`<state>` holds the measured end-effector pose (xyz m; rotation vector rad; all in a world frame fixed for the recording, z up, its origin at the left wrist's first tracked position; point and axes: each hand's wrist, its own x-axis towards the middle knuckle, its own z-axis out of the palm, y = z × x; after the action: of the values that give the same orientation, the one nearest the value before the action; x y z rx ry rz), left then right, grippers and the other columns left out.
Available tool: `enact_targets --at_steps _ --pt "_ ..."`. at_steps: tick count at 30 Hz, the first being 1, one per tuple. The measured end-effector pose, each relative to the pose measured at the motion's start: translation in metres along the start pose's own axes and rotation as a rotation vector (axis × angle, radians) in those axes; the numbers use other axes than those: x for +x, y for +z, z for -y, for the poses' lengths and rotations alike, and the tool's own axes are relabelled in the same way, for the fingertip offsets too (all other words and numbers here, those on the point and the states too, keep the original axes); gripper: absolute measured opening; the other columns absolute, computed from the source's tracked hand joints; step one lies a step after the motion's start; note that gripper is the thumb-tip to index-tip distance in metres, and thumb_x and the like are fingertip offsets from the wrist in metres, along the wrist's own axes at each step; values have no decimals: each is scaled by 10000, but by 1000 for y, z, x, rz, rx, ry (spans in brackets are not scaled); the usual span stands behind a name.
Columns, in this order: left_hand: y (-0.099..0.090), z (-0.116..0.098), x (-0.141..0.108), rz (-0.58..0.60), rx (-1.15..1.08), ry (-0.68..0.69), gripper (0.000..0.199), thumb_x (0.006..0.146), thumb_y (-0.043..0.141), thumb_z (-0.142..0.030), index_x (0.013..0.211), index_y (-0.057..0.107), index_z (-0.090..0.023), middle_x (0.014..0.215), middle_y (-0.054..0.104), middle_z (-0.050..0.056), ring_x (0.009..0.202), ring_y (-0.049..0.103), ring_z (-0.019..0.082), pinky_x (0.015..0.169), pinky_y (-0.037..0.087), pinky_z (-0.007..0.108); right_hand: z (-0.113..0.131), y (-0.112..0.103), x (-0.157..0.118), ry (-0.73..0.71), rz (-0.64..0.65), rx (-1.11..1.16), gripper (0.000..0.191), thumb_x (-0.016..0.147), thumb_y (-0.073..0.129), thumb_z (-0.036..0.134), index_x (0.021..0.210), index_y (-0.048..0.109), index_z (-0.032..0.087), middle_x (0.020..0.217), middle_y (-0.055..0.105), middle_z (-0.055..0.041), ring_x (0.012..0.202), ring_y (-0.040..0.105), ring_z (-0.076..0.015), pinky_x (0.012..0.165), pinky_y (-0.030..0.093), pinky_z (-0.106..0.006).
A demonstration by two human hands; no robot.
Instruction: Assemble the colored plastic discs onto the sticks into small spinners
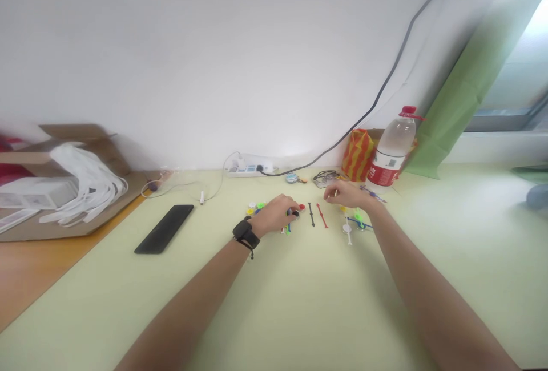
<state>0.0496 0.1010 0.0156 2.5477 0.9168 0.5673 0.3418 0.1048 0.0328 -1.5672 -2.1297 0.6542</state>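
Wall (222, 63), white, top of frame. Table (274, 314), pale green, lower frame. Curtain (466, 85), green, upper right. Cardboard box (89, 131), left edge. Bottle (391, 154), red-capped, right of centre, beside striped bag (356, 155). Phone (165, 229), black, left. Left hand (276, 214), centre: fingers at black disc (295, 214), clamping unclear. Right hand (347, 194): fingertips close together, contents unclear. Dark arrow (311, 215), red arrow (322, 216): centre, between hands.

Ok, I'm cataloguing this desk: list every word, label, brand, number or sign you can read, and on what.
No text is legible.
Plastic bottle: its red label has lettering and what looks like a barcode, too blurred to read.
Power strip: any lettering is too small.
Red arrow, dark arrow: no lettering visible.
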Motion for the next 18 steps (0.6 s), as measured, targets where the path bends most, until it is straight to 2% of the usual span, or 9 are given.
enact_targets --at_steps 5,9,13,16,18 --pt "-3 -8 -1 54 21 15 138 844 695 -242 962 759 -209 1058 720 83 1079 622 272 902 474 344 20 27 9 -142 176 10 200 733 674 208 876 814 194 778 728 -28 699 615 -173 631 444 -259" --pt "-6 -13 -2 70 -33 -22 85 793 726 -229 874 737 -208 976 723 60 1035 637 262 844 475 326 26 39 12 -178 223 2 223 715 636 160 855 808 178 722 705 -14 648 588 -157 621 434 -255" --pt "-9 -13 -1 79 -110 -32 131 742 766 -241 863 732 -205 897 714 30 831 652 203 694 464 281 28 39 12 -192 217 -7 185 707 622 132 799 776 174 759 722 -23 686 605 -168 644 447 -259" --pt "-14 -14 1 31 -209 -17 215 699 811 -248 893 734 -198 871 695 19 764 622 169 659 450 258 32 32 11 -197 185 -12 150 722 621 133 799 741 179 824 730 -33 742 618 -178 671 457 -263" --pt "-21 -15 2 8 -262 -3 201 713 817 -268 882 739 -193 795 662 0 703 582 143 627 429 245 37 25 8 -195 147 -19 120 746 622 153 819 712 182 867 721 -42 773 618 -184 675 457 -268"
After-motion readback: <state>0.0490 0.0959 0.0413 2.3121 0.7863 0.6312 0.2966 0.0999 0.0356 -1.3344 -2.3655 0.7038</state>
